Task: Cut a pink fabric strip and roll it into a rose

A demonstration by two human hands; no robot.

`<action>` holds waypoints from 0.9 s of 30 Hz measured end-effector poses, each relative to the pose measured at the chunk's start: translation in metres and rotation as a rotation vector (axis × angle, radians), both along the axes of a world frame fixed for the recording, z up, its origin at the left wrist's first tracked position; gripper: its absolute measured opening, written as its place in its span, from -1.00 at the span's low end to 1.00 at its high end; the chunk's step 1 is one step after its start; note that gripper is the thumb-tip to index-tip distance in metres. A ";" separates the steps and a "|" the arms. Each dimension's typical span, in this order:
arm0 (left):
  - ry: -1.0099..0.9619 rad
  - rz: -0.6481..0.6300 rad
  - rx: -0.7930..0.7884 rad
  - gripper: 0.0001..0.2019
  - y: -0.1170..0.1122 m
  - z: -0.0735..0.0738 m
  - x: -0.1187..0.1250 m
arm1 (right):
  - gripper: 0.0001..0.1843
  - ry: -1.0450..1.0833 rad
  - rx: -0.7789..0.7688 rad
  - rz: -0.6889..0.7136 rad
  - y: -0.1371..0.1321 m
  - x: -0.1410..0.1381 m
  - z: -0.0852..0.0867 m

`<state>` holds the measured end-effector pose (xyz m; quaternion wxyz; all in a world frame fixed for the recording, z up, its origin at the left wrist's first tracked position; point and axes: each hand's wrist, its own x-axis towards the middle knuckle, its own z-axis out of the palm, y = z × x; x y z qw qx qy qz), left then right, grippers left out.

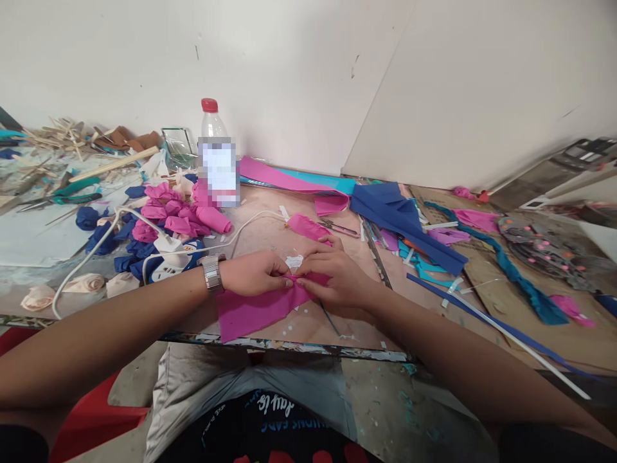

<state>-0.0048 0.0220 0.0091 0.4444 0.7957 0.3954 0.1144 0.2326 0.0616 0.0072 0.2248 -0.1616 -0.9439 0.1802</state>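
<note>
Both my hands meet at the middle of the table over a strip of magenta fabric (250, 310). My left hand (255, 273), with a metal watch on its wrist, pinches the fabric's top edge with closed fingers. Facing it, my right hand (332, 278) pinches the same fold, its fingers pressed down on the cloth. The strip trails down to the left over the table's front edge (308, 348). A small white scrap (294, 261) lies just behind my fingertips.
A pile of pink and blue fabric roses (164, 222) and a white glue gun with cord (168, 257) lie at left. A plastic bottle (218, 157) stands behind. Scissors (340, 227), blue fabric (405, 222) and teal strips lie at right.
</note>
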 end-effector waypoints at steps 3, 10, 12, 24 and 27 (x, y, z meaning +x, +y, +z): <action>-0.054 -0.007 -0.035 -0.64 0.001 0.001 0.001 | -0.85 0.044 0.024 -0.002 0.001 0.000 -0.003; -0.137 0.032 -0.133 -0.73 0.003 0.001 0.000 | -0.85 0.125 0.080 0.011 0.003 0.000 -0.006; -0.144 0.071 -0.164 -0.71 0.003 0.000 0.000 | -0.86 0.130 0.124 0.009 0.003 0.000 -0.005; -0.205 0.170 -0.325 -0.80 -0.001 0.004 0.002 | -0.87 0.129 0.242 0.002 0.002 0.001 0.001; -0.194 0.173 -0.332 -0.80 -0.001 0.005 0.001 | -0.87 0.128 0.223 0.011 0.002 0.001 0.002</action>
